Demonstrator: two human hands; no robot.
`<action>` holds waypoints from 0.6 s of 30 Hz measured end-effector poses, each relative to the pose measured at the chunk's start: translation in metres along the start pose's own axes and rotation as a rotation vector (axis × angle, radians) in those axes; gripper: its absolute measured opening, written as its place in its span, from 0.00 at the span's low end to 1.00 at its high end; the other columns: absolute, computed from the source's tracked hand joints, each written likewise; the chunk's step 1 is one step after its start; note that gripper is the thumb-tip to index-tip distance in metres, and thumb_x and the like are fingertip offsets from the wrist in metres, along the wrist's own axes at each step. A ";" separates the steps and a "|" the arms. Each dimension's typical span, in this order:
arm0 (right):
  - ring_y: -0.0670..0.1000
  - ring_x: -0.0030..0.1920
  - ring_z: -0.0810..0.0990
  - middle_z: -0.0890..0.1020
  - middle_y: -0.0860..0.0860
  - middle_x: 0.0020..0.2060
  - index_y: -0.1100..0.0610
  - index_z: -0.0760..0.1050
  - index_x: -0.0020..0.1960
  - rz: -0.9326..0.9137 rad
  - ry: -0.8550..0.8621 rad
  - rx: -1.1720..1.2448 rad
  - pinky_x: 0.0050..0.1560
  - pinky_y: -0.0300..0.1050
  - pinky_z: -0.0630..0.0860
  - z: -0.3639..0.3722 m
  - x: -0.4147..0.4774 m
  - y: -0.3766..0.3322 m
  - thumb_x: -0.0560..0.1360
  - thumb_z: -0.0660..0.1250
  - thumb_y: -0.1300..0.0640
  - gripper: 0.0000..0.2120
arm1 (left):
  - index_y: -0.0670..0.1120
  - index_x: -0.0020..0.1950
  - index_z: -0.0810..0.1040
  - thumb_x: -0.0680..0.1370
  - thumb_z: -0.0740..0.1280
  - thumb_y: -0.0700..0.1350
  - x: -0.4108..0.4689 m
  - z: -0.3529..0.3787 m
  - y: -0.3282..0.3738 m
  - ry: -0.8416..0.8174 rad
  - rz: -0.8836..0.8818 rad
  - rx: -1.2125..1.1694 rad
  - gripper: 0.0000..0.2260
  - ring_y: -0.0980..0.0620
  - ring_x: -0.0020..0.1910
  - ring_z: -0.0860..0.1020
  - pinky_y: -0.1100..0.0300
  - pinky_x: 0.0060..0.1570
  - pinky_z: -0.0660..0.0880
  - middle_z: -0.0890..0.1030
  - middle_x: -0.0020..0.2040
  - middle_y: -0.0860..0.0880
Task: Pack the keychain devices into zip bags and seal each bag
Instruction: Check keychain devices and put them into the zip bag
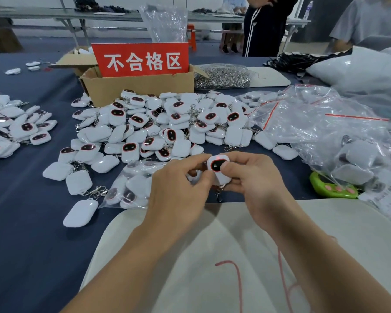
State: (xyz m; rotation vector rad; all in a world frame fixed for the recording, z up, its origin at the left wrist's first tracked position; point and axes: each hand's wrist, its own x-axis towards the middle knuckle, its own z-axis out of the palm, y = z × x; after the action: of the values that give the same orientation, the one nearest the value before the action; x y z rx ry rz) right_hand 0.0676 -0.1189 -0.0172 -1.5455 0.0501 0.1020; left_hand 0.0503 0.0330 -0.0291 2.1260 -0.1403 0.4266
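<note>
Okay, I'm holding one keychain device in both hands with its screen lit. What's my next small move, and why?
Probably slip the keychain device, which the left hand and right hand both hold, into the partly filled zip bag lying just left of them. Its screen is lit, so it seems checked, and that bag lies nearest.

device pile (158, 125) before cardboard box (140, 86), zip bags (321, 123) right, bagged devices (131, 186) nearest
</note>
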 end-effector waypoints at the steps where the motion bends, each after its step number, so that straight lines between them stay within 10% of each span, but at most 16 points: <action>1: 0.60 0.50 0.88 0.88 0.59 0.45 0.59 0.86 0.50 -0.012 0.025 -0.013 0.58 0.58 0.83 0.002 -0.001 0.001 0.77 0.65 0.70 0.12 | 0.69 0.55 0.80 0.76 0.69 0.53 0.000 0.000 0.001 0.004 0.014 -0.008 0.11 0.60 0.39 0.77 0.71 0.38 0.69 0.83 0.41 0.63; 7: 0.57 0.49 0.88 0.89 0.55 0.44 0.56 0.86 0.51 -0.054 0.052 -0.009 0.50 0.49 0.85 0.011 -0.006 0.002 0.79 0.66 0.67 0.12 | 0.74 0.43 0.81 0.78 0.71 0.49 0.001 -0.002 0.005 0.057 -0.012 -0.151 0.16 0.65 0.39 0.81 0.73 0.39 0.73 0.84 0.38 0.67; 12: 0.53 0.43 0.88 0.87 0.53 0.38 0.56 0.81 0.55 -0.064 -0.018 -0.007 0.61 0.64 0.80 0.016 -0.008 0.000 0.76 0.66 0.69 0.13 | 0.74 0.39 0.81 0.74 0.73 0.54 0.003 -0.003 0.004 0.115 -0.049 -0.233 0.12 0.63 0.38 0.84 0.63 0.42 0.80 0.84 0.36 0.66; 18: 0.69 0.54 0.84 0.87 0.62 0.44 0.56 0.80 0.55 -0.052 -0.067 0.002 0.54 0.59 0.79 0.014 -0.009 -0.001 0.64 0.70 0.61 0.19 | 0.75 0.39 0.80 0.73 0.72 0.57 0.003 -0.004 0.005 0.116 -0.054 -0.192 0.10 0.58 0.36 0.83 0.58 0.40 0.81 0.83 0.34 0.66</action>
State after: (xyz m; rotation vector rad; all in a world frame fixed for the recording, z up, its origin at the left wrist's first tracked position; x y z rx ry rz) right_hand 0.0579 -0.1048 -0.0149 -1.5390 -0.0427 0.1127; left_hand 0.0503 0.0339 -0.0222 1.9071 -0.0542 0.4841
